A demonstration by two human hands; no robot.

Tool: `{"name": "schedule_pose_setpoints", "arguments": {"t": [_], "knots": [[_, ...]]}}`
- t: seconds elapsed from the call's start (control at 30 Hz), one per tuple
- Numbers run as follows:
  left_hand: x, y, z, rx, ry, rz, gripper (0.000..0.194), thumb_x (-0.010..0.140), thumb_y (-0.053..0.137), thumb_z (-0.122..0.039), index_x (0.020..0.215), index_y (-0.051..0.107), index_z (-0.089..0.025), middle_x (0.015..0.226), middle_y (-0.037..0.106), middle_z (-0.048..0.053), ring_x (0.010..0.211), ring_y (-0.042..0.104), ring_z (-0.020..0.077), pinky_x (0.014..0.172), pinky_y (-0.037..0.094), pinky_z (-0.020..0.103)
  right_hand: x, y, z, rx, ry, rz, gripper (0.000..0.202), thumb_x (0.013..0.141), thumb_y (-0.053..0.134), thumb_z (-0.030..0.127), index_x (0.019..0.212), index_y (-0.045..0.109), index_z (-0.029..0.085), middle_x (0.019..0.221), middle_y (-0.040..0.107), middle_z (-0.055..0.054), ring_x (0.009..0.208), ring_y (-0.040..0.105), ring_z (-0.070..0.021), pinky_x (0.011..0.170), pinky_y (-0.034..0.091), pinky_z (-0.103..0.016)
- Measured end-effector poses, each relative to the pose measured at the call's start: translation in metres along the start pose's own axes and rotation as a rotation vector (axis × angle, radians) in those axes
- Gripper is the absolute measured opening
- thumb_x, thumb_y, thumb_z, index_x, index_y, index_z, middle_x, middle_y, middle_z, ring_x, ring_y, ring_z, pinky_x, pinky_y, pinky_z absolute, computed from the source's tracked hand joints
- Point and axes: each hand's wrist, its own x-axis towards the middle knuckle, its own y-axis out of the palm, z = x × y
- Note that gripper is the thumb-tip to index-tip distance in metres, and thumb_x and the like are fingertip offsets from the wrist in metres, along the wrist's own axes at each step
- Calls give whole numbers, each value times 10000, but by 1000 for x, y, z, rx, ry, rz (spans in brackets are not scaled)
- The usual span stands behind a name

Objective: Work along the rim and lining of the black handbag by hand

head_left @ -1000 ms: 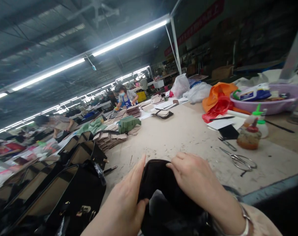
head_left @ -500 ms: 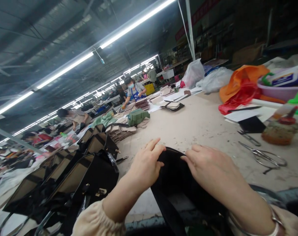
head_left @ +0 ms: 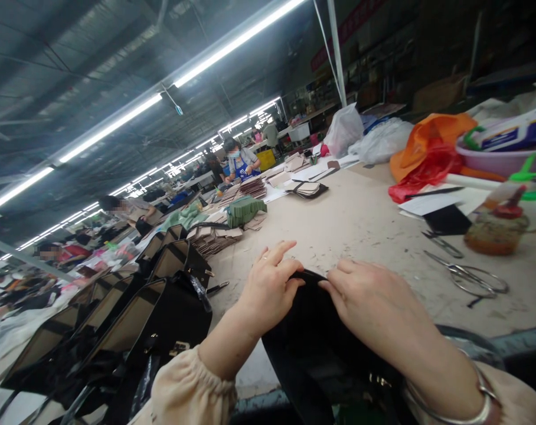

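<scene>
A black handbag (head_left: 312, 330) is held at the table's near edge, its rim turned up between my hands. My left hand (head_left: 270, 289) pinches the rim's left part between thumb and index finger, the other fingers raised. My right hand (head_left: 369, 298) grips the same rim a little to the right, its fingers folded over the edge. Small gold-coloured metal fittings show low on the bag near my right wrist. The bag's lower part is dark and partly hidden by my right forearm.
Several black handbags (head_left: 162, 319) with tan insides stand at left. On the right lie scissors (head_left: 469, 277), a snipper (head_left: 443, 243), an amber glue bottle (head_left: 496, 233) and a purple basin (head_left: 502, 158). Brown pieces (head_left: 217, 236) are stacked farther back. Co-workers (head_left: 241, 162) work beyond.
My left hand has moved slightly right, closer to my right hand along the rim. Metal fittings on the bag show more plainly. The whole view has shifted a little.
</scene>
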Motion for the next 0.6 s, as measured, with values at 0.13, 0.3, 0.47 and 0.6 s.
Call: {"name": "schedule_pose_setpoints", "arguments": {"t": [0.13,0.3,0.47,0.6], "knots": [[-1,-1,4,-14,-14,30,149,802,633,-113,913,617,-211,1332,465,44,1237,425,224,1067,336,463,0,1,1,2,-20,-9,148,835,574,188,688,592,184,679,562,-13,649,523,-163,629,288,-315],[-1,0,9,-91,-13,-2,113,791,630,-96,854,594,-182,1306,481,70,1182,478,214,1029,390,418,0,1,1,0,-26,2,158,839,568,198,682,585,188,674,555,-10,632,511,-160,622,274,-317],[-2,-1,10,-28,-17,41,109,788,633,-110,859,594,-183,1339,449,81,1204,457,227,1051,354,459,0,3,-1,-8,-23,3,180,844,560,221,667,574,195,665,536,-9,638,498,-169,616,257,-321],[-3,-1,8,31,-21,109,101,788,628,-117,831,586,-198,1341,453,39,1250,410,240,1086,270,527,0,3,-1,-11,-23,7,175,844,563,224,670,572,203,666,526,-5,638,494,-175,622,256,-325]]}}
